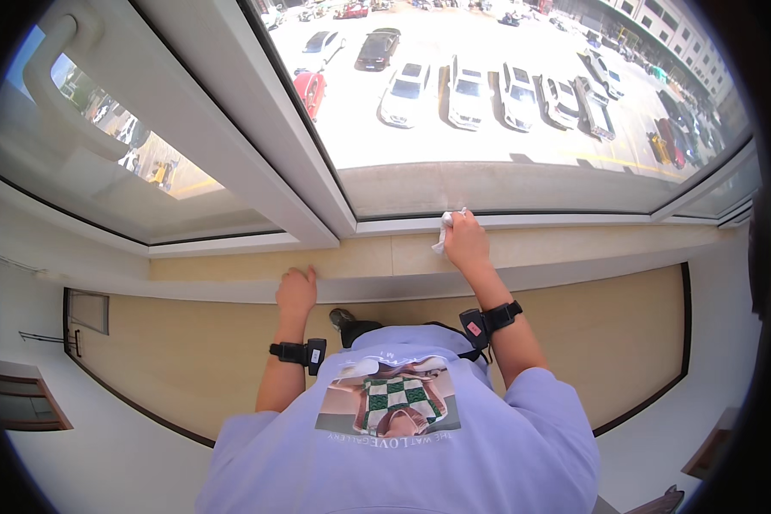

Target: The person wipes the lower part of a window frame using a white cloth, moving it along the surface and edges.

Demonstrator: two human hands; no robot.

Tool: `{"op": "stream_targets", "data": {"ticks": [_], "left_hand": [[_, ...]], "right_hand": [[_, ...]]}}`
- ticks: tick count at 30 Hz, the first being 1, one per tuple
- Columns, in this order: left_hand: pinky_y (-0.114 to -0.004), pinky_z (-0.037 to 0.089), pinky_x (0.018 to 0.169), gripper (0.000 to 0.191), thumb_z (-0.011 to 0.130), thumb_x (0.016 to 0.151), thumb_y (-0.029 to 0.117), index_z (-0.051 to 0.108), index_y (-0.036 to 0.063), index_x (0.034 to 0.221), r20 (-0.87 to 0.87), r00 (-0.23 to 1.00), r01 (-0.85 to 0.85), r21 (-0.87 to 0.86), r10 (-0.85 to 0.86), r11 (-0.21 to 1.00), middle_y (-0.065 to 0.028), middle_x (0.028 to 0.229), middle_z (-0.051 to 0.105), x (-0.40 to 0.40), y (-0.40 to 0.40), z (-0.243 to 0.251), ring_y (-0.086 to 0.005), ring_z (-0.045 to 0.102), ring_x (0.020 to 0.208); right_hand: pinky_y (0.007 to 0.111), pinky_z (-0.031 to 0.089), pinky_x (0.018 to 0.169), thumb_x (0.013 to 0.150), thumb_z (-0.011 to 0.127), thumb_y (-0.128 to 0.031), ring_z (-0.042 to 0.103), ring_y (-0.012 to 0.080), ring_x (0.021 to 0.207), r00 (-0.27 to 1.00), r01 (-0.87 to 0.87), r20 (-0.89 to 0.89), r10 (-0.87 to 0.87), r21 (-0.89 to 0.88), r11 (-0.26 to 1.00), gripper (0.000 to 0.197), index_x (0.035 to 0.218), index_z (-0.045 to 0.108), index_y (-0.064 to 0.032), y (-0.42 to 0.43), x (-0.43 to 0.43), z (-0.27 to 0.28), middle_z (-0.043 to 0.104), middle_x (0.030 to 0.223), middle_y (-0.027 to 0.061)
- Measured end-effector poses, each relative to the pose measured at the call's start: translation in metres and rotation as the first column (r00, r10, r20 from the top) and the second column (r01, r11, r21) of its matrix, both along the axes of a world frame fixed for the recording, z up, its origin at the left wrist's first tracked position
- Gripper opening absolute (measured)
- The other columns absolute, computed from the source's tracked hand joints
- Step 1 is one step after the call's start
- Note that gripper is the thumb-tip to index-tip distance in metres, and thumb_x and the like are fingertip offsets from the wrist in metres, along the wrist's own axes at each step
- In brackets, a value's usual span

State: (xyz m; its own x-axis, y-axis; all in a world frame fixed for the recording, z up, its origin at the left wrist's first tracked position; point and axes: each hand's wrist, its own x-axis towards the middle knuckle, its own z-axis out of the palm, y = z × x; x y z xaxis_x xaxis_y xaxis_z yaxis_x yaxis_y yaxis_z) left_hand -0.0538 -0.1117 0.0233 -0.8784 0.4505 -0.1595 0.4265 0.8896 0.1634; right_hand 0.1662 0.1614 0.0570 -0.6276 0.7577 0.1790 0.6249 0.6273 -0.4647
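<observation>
My right hand (pixel 468 241) pinches a crumpled white cloth or tissue (pixel 443 234) against the bottom rail of the white window frame (pixel 552 220), just under the glass pane (pixel 411 186). Part of the cloth is hidden behind my fingers. Farther left, my left hand (pixel 297 289) rests at the front edge of the beige windowsill (pixel 366 257). Its thumb stands apart from the curled fingers, and I see nothing held in it.
At the left is a window sash (pixel 225 122) with a white handle (pixel 51 83). Outside, a parking lot holds several cars (pixel 466 96). Below the sill lies a beige floor (pixel 591 327) with dark edging. A metal-framed panel (pixel 88 311) stands at the far left.
</observation>
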Motion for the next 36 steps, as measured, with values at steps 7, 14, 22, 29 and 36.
{"op": "stream_targets", "data": {"ticks": [7, 14, 22, 29, 36], "left_hand": [[-0.051, 0.05, 0.078, 0.057, 0.043, 0.093, 0.052, 0.058, -0.0013, 0.103, 0.036, 0.998, -0.041, -0.002, 0.041, 0.999, -0.025, 0.102, 0.062, 0.0, 0.002, 0.002, -0.0419, 0.063, 0.092], [-0.051, 0.05, 0.078, 0.056, 0.043, 0.093, 0.052, 0.057, -0.0015, 0.101, 0.007, 0.999, -0.047, -0.021, 0.048, 0.999, -0.0248, 0.1, 0.062, 0.0, 0.0, -0.002, -0.042, 0.063, 0.091], [-0.052, 0.05, 0.076, 0.05, 0.045, 0.094, 0.046, 0.054, -0.0033, 0.098, -0.029, 0.998, -0.049, 0.043, 0.05, 0.998, -0.0275, 0.101, 0.06, 0.007, -0.001, -0.001, -0.0441, 0.062, 0.09], [-0.052, 0.049, 0.078, 0.049, 0.047, 0.094, 0.043, 0.054, -0.0057, 0.097, 0.01, 0.999, -0.054, 0.147, 0.053, 0.988, -0.0304, 0.099, 0.059, 0.001, -0.006, -0.009, -0.0468, 0.06, 0.089], [-0.052, 0.046, 0.078, 0.049, 0.046, 0.095, 0.039, 0.057, -0.0086, 0.088, 0.026, 0.998, 0.048, 0.319, -0.06, 0.947, -0.0329, 0.092, 0.059, -0.015, -0.021, -0.02, -0.0496, 0.058, 0.088]], "right_hand": [[0.04, 0.053, 0.059, 0.077, 0.061, -0.012, 0.065, 0.0296, 0.075, 0.944, -0.329, 0.053, 0.325, 0.128, 0.936, 0.011, 0.086, 0.059, -0.0059, -0.045, -0.064, 0.004, 0.059, 0.092, 0.0124], [0.032, 0.05, 0.052, 0.073, 0.063, -0.009, 0.064, 0.021, 0.071, 0.931, -0.344, 0.008, 0.366, 0.361, 0.867, 0.015, 0.088, 0.06, -0.0088, -0.058, -0.08, -0.02, 0.057, 0.088, 0.0067], [0.037, 0.049, 0.064, 0.077, 0.061, -0.012, 0.063, 0.0244, 0.076, 0.987, -0.142, -0.026, 0.159, 0.333, 0.932, 0.024, 0.101, 0.065, -0.0111, 0.012, 0.023, -0.014, 0.062, 0.094, 0.0063], [0.039, 0.049, 0.065, 0.076, 0.063, -0.013, 0.063, 0.0288, 0.075, 0.997, 0.034, -0.08, -0.007, 0.338, 0.941, 0.017, 0.092, 0.067, -0.0096, 0.046, 0.077, -0.005, 0.063, 0.088, 0.0086], [0.043, 0.051, 0.066, 0.079, 0.07, -0.024, 0.062, 0.0333, 0.075, 0.92, -0.307, -0.267, 0.288, -0.033, 0.951, 0.019, 0.091, 0.065, -0.0093, -0.029, -0.024, -0.003, 0.06, 0.085, 0.0128]]}}
